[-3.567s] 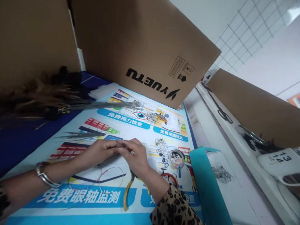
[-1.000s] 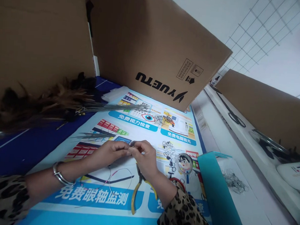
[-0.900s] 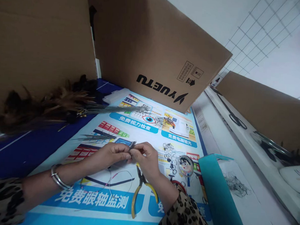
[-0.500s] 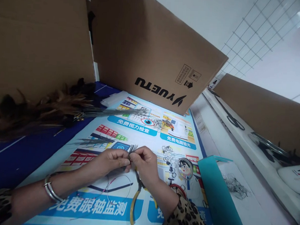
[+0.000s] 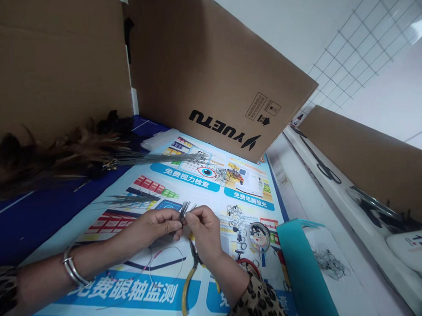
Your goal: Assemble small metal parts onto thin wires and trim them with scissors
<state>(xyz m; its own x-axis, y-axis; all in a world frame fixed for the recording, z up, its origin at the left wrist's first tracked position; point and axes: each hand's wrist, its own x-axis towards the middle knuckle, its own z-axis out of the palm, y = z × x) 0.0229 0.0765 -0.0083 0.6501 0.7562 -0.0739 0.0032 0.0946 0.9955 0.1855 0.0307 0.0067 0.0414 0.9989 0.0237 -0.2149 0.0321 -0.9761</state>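
A bundle of thin dark wire stems (image 5: 184, 210) stands up from between my two hands near the middle of the mat. My left hand (image 5: 161, 225) is closed around the bundle with thumb and fingertips. Touching it from the right, my right hand (image 5: 205, 230) pinches at the same stems, a few of which lean apart from the rest. Fingers hide the lower part of the bundle. Below my right hand lie pliers (image 5: 187, 287) with yellow handles, partly covered by that hand. A thin wire loop (image 5: 181, 264) rests in front of my hands.
Loose dark stems (image 5: 134, 201) lie to the left. Brown feathers (image 5: 64, 154) and a longer bundle of stems (image 5: 155, 158) are at the back left. Small black rings (image 5: 241, 229) lie on the right beside a teal box (image 5: 304, 269). Cardboard panels (image 5: 215, 60) stand behind.
At the top of the bundle, a few stems have spread away to the right from the others. Both hands have stayed nearly in place; the view has shifted slightly.
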